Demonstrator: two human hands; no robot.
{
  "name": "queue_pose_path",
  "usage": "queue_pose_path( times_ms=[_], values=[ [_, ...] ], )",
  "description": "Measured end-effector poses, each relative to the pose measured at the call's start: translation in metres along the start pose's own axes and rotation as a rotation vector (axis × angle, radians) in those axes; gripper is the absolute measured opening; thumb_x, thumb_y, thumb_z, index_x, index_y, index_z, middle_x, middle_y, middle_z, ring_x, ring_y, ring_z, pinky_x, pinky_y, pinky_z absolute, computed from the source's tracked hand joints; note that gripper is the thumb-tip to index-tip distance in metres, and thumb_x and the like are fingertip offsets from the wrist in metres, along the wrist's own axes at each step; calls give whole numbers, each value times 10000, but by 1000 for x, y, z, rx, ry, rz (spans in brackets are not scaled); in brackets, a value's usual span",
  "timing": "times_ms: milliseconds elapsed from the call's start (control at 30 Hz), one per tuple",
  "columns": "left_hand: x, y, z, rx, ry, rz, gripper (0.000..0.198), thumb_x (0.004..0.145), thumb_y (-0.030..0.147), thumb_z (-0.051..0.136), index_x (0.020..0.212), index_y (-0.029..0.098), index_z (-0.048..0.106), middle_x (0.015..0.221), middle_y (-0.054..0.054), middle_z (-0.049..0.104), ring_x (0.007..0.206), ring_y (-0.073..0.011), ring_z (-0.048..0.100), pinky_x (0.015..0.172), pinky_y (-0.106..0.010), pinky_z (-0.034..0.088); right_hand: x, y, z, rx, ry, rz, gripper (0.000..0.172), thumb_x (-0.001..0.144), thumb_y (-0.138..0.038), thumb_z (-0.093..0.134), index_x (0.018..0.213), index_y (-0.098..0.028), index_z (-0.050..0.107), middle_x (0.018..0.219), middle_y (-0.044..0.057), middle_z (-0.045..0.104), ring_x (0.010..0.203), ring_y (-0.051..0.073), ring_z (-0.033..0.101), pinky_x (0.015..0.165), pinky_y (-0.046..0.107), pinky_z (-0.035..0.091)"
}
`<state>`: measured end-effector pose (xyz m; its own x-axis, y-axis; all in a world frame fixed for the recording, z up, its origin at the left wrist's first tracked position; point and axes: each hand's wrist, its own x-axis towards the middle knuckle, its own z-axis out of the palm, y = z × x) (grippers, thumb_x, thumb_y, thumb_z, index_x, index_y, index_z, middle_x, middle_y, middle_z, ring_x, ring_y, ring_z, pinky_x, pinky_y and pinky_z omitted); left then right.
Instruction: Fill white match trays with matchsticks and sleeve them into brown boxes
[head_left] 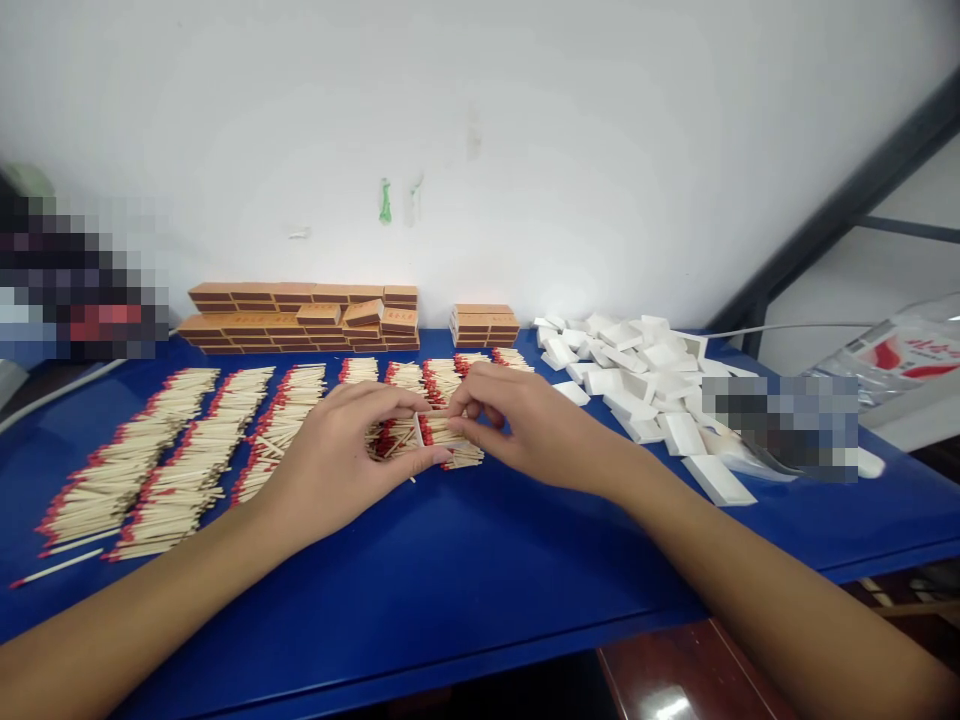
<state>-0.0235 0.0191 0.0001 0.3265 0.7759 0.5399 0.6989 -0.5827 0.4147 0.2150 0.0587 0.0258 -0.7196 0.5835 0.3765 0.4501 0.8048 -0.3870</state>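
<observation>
Head view, mid-frame: left hand point(341, 440) pinches tray point(418, 429) by edges; right hand point(529, 425), fingers bunched at matches point(438, 432), pinch unclear. Tray likely light, crushable; hold walls gently.

Blue table point(465, 590) — rows of red-tipped matches point(176, 470), stacked orange matchboxes point(300, 320), white box trays point(637, 372) heaped rightward.

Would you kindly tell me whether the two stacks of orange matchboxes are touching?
Apart: the head view shows pale wall and blue table between the larger stack and the smaller stack.
</observation>
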Motion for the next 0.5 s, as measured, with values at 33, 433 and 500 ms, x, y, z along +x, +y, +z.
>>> queue_pose_path(
  times_ms=[33, 433, 500],
  values=[
    [-1, 0, 1, -9, -9, -7, 362, 878, 538, 767, 1094, 252, 716, 1073, -34, 769, 968, -239, 709, 885, -385, 528, 0, 0, 2, 4, -13, -12, 81, 1011, -238, 583, 967, -208, 645, 890, 19, 647, 793, 154, 553, 712, 288, 409],
    [1, 0, -3, 17, 12, -48, 438, 855, 639, 743, 1064, 255, 723, 1022, -26, 776, 916, -244, 717, 836, -376, 534, 0, 53, -20, -255, -51, 226, 91, 941, -179, 613, 929, -190, 703, 956, 68, 642, 835, 193, 582, 716, 319, 407],
    [2, 0, -4, 24, 24, -41, 429, 856, 631, 747, 1068, 259, 724, 1020, -18, 774, 933, -242, 712, 857, -374, 531, 0, 61, -16, -244, -127, 247, 97, 931, -162, 626, 954, -192, 715, 972, 73, 641, 853, 198, 582, 718, 318, 410]
  ],
)
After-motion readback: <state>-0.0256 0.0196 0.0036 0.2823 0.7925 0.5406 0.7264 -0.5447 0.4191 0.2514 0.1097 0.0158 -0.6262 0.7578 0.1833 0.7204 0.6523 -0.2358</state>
